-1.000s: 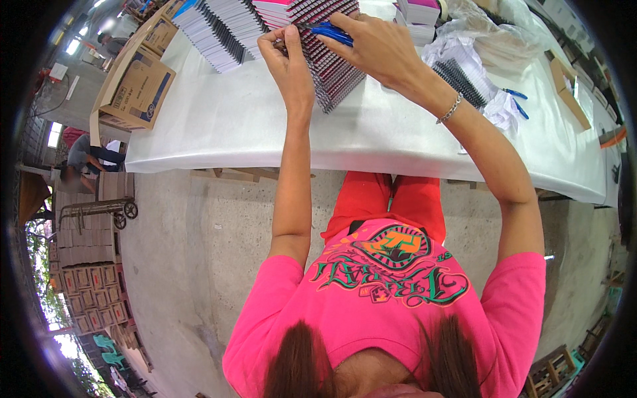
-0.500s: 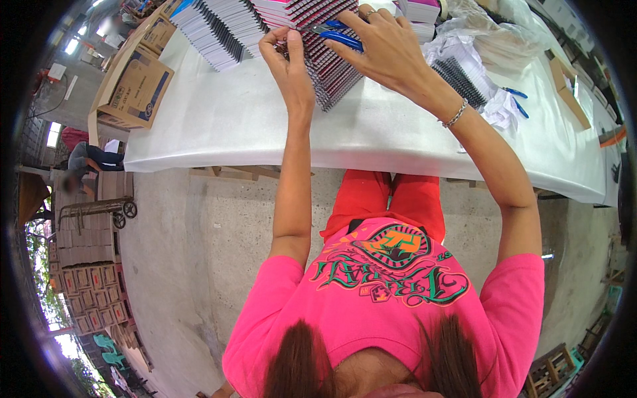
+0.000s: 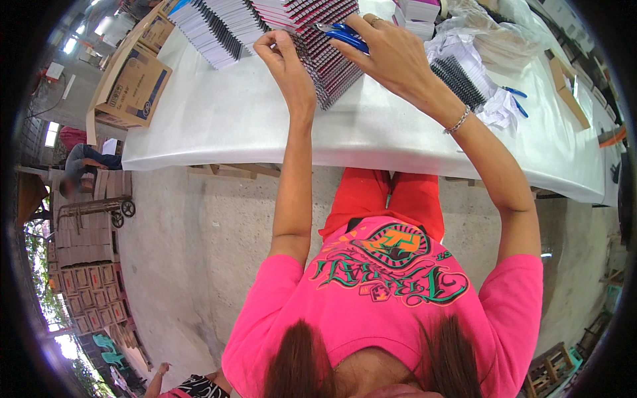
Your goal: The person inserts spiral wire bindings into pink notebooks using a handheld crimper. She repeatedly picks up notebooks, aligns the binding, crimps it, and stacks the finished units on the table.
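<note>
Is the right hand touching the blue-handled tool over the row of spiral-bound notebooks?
Touching. The head view shows the right hand wrapped around the blue-handled tool, its fingers lying over the handles, above the spiral-bound notebooks.
</note>
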### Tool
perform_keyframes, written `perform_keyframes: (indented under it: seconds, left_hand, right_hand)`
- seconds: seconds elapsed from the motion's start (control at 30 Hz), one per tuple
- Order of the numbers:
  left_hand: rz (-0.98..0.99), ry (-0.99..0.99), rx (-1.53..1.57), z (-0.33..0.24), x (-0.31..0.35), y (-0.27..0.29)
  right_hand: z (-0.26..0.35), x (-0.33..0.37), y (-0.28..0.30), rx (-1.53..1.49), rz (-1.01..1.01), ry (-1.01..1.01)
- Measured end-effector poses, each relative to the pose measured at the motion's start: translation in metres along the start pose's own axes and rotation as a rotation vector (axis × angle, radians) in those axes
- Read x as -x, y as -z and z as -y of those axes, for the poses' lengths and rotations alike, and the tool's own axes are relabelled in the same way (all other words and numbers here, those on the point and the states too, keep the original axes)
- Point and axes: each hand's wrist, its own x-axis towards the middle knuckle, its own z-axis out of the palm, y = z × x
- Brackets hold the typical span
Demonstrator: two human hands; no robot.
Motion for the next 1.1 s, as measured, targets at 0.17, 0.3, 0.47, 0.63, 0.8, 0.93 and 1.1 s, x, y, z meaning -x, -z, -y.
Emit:
perform_keyframes:
  seconds: [0.17,0.3,0.47,0.63,0.8,0.93,1.1]
  left_hand:
    - [-0.049,-0.107,0.081,0.011,-0.002,-0.003]
    - [0.082,-0.016,0.028,0.016,0.003,0.006]
    - [0.048,-0.084,-0.009,0.022,0.002,0.006]
    - [0.051,-0.076,-0.064,0.017,0.005,0.007]
    - [-0.036,-0.018,0.012,0.01,0.005,0.001]
    - [0.014,-0.031,0.066,0.02,0.006,0.005]
    - [0.1,-0.006,0.019,0.031,0.009,0.011]
  right_hand:
    - [-0.003,0.005,-0.008,0.181,-0.03,0.063]
    - [-0.001,0.003,-0.01,0.154,-0.017,0.041]
    - [-0.001,-0.003,-0.013,0.079,-0.052,0.113]
    - [0.006,-0.001,-0.009,-0.015,0.125,-0.032]
    - [-0.003,0.009,-0.01,0.01,0.017,0.001]
    - [-0.008,0.013,-0.016,0.105,-0.088,0.073]
    - [-0.006,0.01,-0.021,0.074,-0.03,0.041]
